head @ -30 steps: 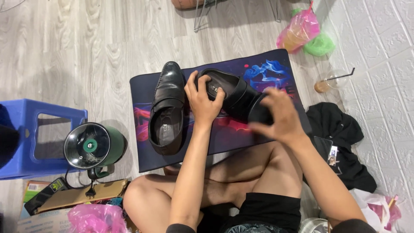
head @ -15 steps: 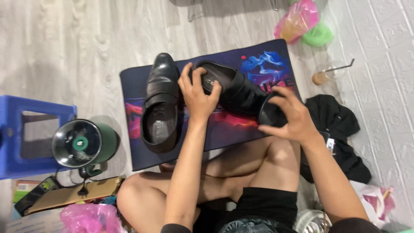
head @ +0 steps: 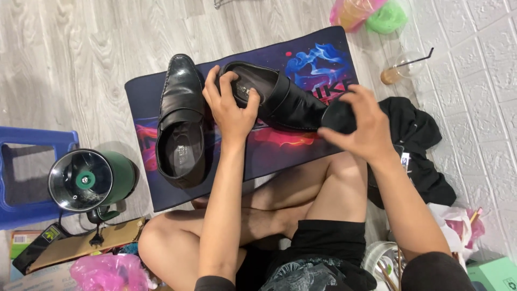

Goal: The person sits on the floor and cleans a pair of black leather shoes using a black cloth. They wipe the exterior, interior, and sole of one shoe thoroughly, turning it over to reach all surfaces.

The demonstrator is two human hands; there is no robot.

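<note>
Two hands on one black shoe

The left hand (head: 231,110) grips the heel opening of the shoe (head: 280,97) lying on its side on the mat (head: 301,59), fingers curled over the rim, thumb inside. The right hand (head: 363,126) closes on a dark cloth (head: 338,116) pressed to the toe, which it hides. A second shoe (head: 180,124) stands just beside, its inside empty. A plastic cup (head: 401,67) with a straw holds a little brown drink. A fan (head: 89,178) sits near the left knee; the bags at the top edge are cut off
</note>
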